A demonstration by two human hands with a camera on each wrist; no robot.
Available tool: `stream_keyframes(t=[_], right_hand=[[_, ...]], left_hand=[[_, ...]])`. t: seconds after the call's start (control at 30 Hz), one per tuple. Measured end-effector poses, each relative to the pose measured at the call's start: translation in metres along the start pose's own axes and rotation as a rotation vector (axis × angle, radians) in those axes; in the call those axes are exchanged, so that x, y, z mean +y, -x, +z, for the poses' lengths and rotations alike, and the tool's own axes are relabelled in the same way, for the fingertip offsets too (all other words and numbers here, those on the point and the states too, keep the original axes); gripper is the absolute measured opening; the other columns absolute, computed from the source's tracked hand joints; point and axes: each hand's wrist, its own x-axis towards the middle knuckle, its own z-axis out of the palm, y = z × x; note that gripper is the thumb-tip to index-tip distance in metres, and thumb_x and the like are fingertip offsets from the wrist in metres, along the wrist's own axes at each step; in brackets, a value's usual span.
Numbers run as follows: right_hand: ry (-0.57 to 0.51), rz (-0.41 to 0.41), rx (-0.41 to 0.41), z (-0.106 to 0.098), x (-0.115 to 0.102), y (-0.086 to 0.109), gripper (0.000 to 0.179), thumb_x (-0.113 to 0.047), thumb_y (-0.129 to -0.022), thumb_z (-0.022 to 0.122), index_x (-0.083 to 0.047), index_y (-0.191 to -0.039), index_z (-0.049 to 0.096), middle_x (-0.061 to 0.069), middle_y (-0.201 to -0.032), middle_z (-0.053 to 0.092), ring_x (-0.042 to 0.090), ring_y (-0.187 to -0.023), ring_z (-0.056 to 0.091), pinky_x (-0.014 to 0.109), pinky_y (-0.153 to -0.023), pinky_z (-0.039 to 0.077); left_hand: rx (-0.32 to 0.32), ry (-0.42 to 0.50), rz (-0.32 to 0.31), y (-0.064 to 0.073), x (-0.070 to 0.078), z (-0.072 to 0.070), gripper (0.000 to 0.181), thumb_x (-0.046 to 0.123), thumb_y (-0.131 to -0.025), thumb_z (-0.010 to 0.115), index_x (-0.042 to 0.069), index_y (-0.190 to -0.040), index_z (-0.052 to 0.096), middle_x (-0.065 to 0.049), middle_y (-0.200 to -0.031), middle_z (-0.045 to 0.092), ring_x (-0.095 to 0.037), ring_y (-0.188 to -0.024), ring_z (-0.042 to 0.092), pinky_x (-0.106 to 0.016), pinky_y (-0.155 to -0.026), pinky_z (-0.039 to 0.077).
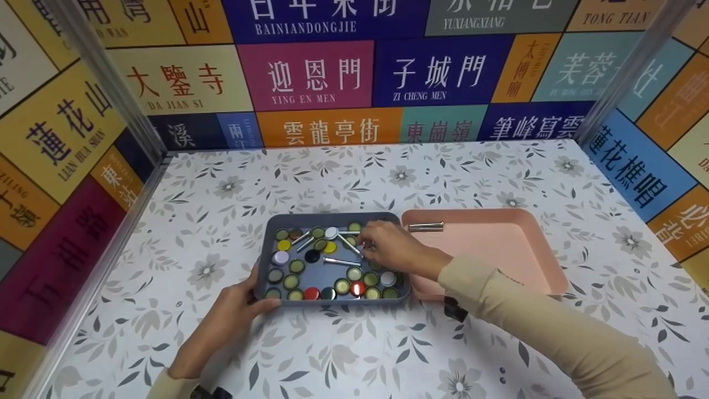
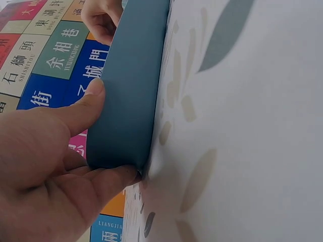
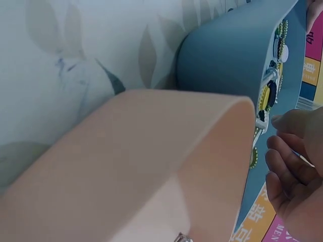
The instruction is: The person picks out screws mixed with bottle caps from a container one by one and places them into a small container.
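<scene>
My left hand point(image 1: 238, 305) grips the near left corner of a blue-grey tray point(image 1: 338, 302); the left wrist view shows the thumb point(image 2: 93, 96) on one side and fingers under the corner. Inside the tray lie many bottle caps point(image 1: 312, 293), some with coloured tops, and several slim silver metal rods point(image 1: 342, 261). Over the tray's right part is my right hand point(image 1: 388, 244), fingers bent downward, fingertips right at the end of a slanted silver rod point(image 1: 348, 244). In the right wrist view, thumb and index finger are close together beside a silver piece; I cannot tell whether they pinch it.
A pink tray point(image 1: 543, 255) stands directly right of the blue-grey one, with silver rods point(image 1: 426, 226) at its far left corner. Both trays are on a leaf-patterned white tabletop point(image 1: 332, 183). Panels with printed Chinese characters point(image 1: 310, 72) enclose the back and sides.
</scene>
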Motion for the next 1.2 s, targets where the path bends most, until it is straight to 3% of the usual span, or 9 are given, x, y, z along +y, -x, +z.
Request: stream_keyframes(t=[0.3, 0.57, 1.2], right_hand=[[0.017, -0.022, -0.012, 0.008, -0.003, -0.002, 0.009, -0.008, -0.086, 0.074, -0.002, -0.092, 0.075, 0.012, -0.092, 0.072, 0.029, -0.089, 0.068, 0.043, -0.082, 0.055], [0.039, 0.002, -0.045, 0.011, -0.004, -0.005, 0.008, -0.008, -0.086, 0.073, -0.003, -0.090, 0.078, 0.011, -0.090, 0.074, 0.027, -0.087, 0.070, 0.041, -0.083, 0.057], [0.018, 0.006, -0.087, 0.017, -0.008, -0.007, 0.007, -0.007, -0.085, 0.073, -0.004, -0.083, 0.079, 0.008, -0.083, 0.077, 0.022, -0.075, 0.071, 0.034, -0.070, 0.059]], left_hand=[[-0.005, -0.014, 0.010, 0.000, 0.000, -0.001, 0.087, 0.024, -0.092, 0.073, -0.007, -0.154, 0.020, -0.024, -0.132, 0.064, -0.024, -0.112, 0.067, -0.031, -0.088, 0.053], [-0.015, 0.015, 0.010, 0.001, 0.001, -0.001, 0.087, 0.025, -0.092, 0.073, -0.005, -0.155, 0.020, -0.023, -0.132, 0.064, -0.023, -0.113, 0.068, -0.030, -0.088, 0.054], [-0.013, 0.022, -0.002, 0.000, 0.001, 0.000, 0.087, 0.025, -0.092, 0.073, -0.002, -0.156, 0.022, -0.018, -0.127, 0.068, -0.020, -0.109, 0.068, -0.029, -0.088, 0.053]])
